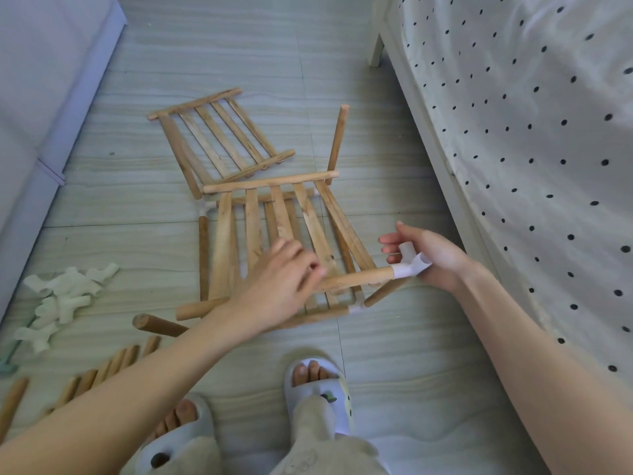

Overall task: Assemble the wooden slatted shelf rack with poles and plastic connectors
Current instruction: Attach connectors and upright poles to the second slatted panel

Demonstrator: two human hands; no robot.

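Pale grey wood-grain floor tiles (pixel 376 354) carry all the work, with a white black-dotted bedspread (pixel 534 132) hanging at the right and a grey upholstered edge (pixel 41 97) at the left. One spare wooden slatted panel (pixel 219 138) lies flat farther off; the half-built wooden slatted shelf rack (pixel 274 214) sits nearer, its upper panel tilted. Loose brown wooden poles (pixel 113 363) and a heap of white plastic connectors (pixel 65 296) wait at the left. The left hand (pixel 284 286) curls round the panel's near rail. The right hand (pixel 424 258), fingers loosely curled, cups a white plastic corner connector (pixel 411 265) on that rail's end. Pushing off-axis could jam the connector or pop the lower joints loose.
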